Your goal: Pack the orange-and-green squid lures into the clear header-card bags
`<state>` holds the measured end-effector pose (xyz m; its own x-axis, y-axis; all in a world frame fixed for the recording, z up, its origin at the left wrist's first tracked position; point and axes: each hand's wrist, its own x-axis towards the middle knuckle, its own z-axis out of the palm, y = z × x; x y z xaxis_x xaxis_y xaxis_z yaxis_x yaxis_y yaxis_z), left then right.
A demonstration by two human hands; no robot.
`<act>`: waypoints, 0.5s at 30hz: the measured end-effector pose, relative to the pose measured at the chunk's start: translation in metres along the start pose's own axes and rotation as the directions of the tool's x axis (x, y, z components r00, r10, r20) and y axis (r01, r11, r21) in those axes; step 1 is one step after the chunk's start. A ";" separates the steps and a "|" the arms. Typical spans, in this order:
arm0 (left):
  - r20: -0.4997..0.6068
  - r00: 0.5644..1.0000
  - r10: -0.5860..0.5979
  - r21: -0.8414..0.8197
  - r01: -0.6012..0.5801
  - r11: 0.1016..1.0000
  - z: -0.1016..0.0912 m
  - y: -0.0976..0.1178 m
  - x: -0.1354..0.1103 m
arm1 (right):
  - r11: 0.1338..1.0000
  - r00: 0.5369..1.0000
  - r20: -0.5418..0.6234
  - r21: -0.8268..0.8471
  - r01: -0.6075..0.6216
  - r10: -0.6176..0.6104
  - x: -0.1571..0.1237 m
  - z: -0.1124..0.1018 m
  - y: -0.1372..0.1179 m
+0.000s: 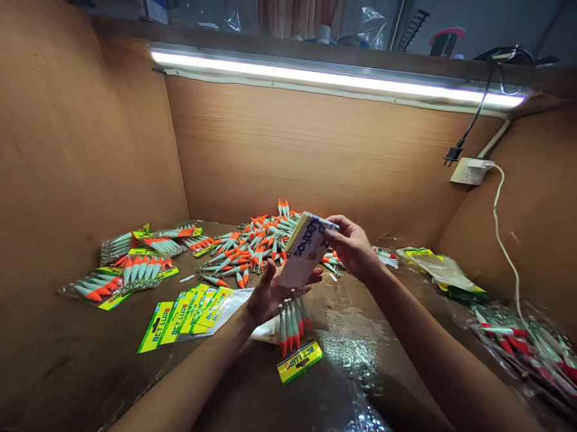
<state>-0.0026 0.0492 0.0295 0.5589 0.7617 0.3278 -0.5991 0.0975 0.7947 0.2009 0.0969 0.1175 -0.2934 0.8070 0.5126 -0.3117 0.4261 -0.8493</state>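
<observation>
A white stack of cards or paper with blue handwriting and a yellowish edge is held up at the middle of the view, tilted. My right hand pinches its upper right corner between thumb and fingers. Underneath, my left hand cradles the lower end, its fingers behind the stack and its thumb along the left side. Just below that hand lies a clear packet of orange-and-pale-green fishing lures with a yellow-green header card reading BCT LURE.
Behind my hands spreads a heap of loose lures. Filled lure packets lie at left, near fanned header-card bags. At right are flat bags, a pile of red-and-white lures, and a white cable hanging from an outlet.
</observation>
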 end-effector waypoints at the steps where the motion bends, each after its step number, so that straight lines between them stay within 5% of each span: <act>1: -0.004 1.000 0.002 -0.021 -0.002 1.000 0.000 0.001 0.000 | 0.999 0.997 -0.061 -0.012 0.041 -0.041 -0.002 -0.008 -0.004; 4: -0.012 1.000 0.010 -0.110 -0.011 0.994 0.002 0.003 0.001 | 0.983 0.962 -0.239 -0.154 0.099 -0.134 -0.011 -0.047 -0.016; 6: -0.012 1.000 0.011 -0.156 -0.012 0.988 0.003 0.003 0.002 | 0.928 0.933 -0.324 -0.372 0.025 -0.155 -0.024 -0.076 -0.020; 10: -0.022 1.000 0.013 -0.186 -0.017 0.982 0.003 0.003 0.003 | 0.538 0.882 -0.339 -0.834 -0.121 -0.327 -0.066 -0.092 -0.004; 11: -0.023 1.000 0.010 -0.185 -0.014 0.983 0.004 0.003 0.003 | 0.502 0.917 -0.292 -0.856 -0.123 -0.273 -0.077 -0.083 0.005; 13: -0.019 1.000 0.007 -0.183 -0.010 0.983 0.006 0.002 0.003 | 0.609 0.985 -0.158 -0.776 -0.164 0.064 -0.098 -0.054 0.026; 15: -0.017 1.000 0.011 -0.187 -0.014 0.982 0.010 0.002 0.003 | 0.733 0.931 0.034 -0.627 -0.264 0.364 -0.114 -0.020 0.048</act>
<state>0.0036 0.0447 0.0372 0.5427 0.7733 0.3279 -0.7033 0.2050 0.6807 0.2378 0.0337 0.0161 -0.4175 0.8922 0.1722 0.4156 0.3560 -0.8370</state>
